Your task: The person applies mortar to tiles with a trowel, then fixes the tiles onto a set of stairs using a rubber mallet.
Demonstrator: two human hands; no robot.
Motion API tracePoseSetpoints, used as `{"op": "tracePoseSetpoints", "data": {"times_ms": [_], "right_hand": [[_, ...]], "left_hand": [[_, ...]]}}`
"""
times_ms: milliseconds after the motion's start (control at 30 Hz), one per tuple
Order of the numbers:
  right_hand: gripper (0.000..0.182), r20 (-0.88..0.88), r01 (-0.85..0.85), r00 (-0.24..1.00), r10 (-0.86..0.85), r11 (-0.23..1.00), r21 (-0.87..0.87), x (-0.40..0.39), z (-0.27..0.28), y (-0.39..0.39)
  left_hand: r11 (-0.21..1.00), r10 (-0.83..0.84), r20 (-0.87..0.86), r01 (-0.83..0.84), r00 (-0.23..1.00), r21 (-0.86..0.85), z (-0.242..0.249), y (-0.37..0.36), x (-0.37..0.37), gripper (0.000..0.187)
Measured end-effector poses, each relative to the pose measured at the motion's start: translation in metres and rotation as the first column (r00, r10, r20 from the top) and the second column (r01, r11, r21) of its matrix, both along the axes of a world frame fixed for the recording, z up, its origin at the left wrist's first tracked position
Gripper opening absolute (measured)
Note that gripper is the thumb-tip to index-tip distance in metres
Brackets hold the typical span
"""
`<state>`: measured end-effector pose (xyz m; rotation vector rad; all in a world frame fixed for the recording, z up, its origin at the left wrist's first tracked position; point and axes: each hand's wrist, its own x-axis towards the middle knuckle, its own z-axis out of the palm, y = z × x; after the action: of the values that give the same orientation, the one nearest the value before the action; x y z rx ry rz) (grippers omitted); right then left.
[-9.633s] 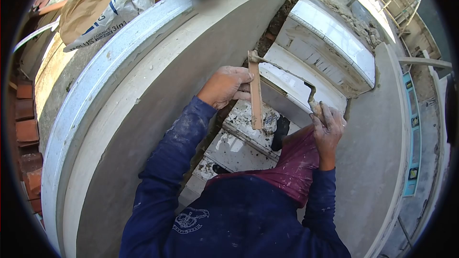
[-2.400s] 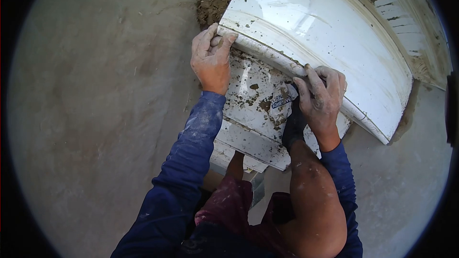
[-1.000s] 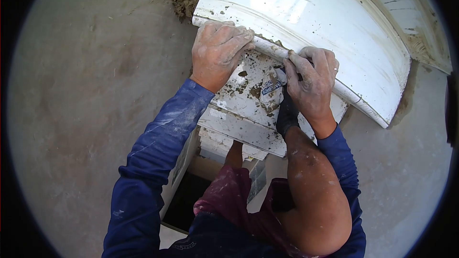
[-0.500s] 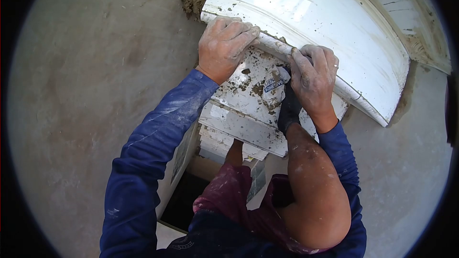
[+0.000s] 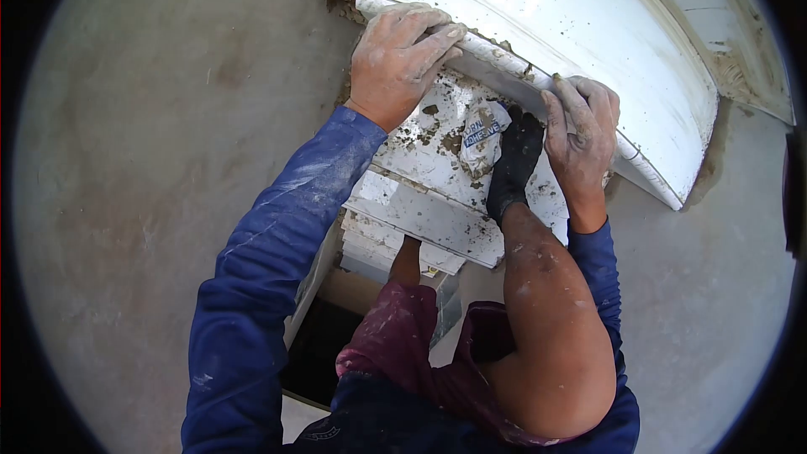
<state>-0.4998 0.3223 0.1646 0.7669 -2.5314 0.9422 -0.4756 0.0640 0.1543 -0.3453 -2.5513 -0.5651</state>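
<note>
Cornice moulding (image 5: 572, 25): curved white section, glossy, with a rounded bead along its lower edge; spattered with grey-brown adhesive. Lies at twelve to two o'clock across the upper view, above stepped white mouldings (image 5: 420, 210), similarly spotted, which carry a crumpled printed bag (image 5: 481, 136), probably adhesive packaging. Left hand (image 5: 399, 59), dusty, fingers curled over the bead at eleven o'clock, gripping it. Right hand (image 5: 582, 139), at two o'clock, fingers hooked on the same bead. Smooth grey rendered wall (image 5: 151, 160) surrounds both.
</note>
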Motion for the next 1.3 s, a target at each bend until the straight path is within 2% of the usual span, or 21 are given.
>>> {"op": "tracePoseSetpoints", "data": {"times_ms": [267,533,633,767,867,900,1000,1033,1133,1267,1300], "right_hand": [[0.035,-0.138,-0.13,0.98,0.146,0.985,0.117,-0.01,-0.021,-0.016],[0.025,-0.063,-0.07,0.995,0.075,0.995,0.068,-0.01,-0.009,-0.028],[0.027,-0.047,-0.061,0.997,0.065,0.996,0.068,-0.01,-0.004,-0.029],[0.039,-0.005,-0.022,1.0,0.023,0.994,0.106,-0.001,-0.007,-0.027],[0.053,-0.101,0.043,0.995,-0.016,0.961,0.274,0.012,-0.009,-0.033],[0.06,-0.075,0.037,0.997,-0.013,0.944,0.329,0.017,-0.01,-0.037],[0.064,-0.061,0.029,0.998,-0.004,0.906,0.423,0.02,-0.009,-0.055],[0.065,-0.045,-0.002,0.999,0.024,0.902,0.432,0.018,-0.01,-0.066],[0.067,-0.019,-0.11,0.991,0.131,0.894,0.434,0.002,-0.004,-0.107],[0.062,-0.007,-0.268,0.96,0.28,0.926,0.267,-0.011,0.01,-0.134],[0.061,0.0,-0.301,0.951,0.308,0.932,0.203,-0.013,0.015,-0.126]], "left_hand": [[0.999,-0.025,-0.007,0.025,1.0,-0.047,-0.001,-0.002,-0.004,0.027],[0.993,-0.074,0.007,0.074,0.997,-0.095,-0.001,-0.007,-0.008,0.027],[0.998,-0.048,0.011,0.048,0.999,-0.045,0.0,-0.004,-0.007,0.027],[0.992,0.046,0.02,-0.048,0.999,0.116,-0.007,0.001,0.002,0.03],[0.962,0.256,-0.041,-0.251,0.966,0.103,-0.007,0.006,0.018,0.036],[0.953,0.284,0.009,-0.283,0.959,0.108,-0.012,0.003,0.022,0.042],[0.884,0.414,0.029,-0.41,0.91,0.225,-0.025,-0.003,0.028,0.044],[0.847,0.439,0.084,-0.444,0.894,0.292,-0.021,-0.003,0.029,0.044],[0.682,0.516,0.19,-0.535,0.835,0.499,-0.031,-0.015,0.027,0.043],[0.557,0.424,0.334,-0.534,0.842,0.636,-0.017,-0.03,0.02,0.035],[0.619,0.47,0.268,-0.531,0.841,0.579,-0.018,-0.033,0.019,0.032]]}}
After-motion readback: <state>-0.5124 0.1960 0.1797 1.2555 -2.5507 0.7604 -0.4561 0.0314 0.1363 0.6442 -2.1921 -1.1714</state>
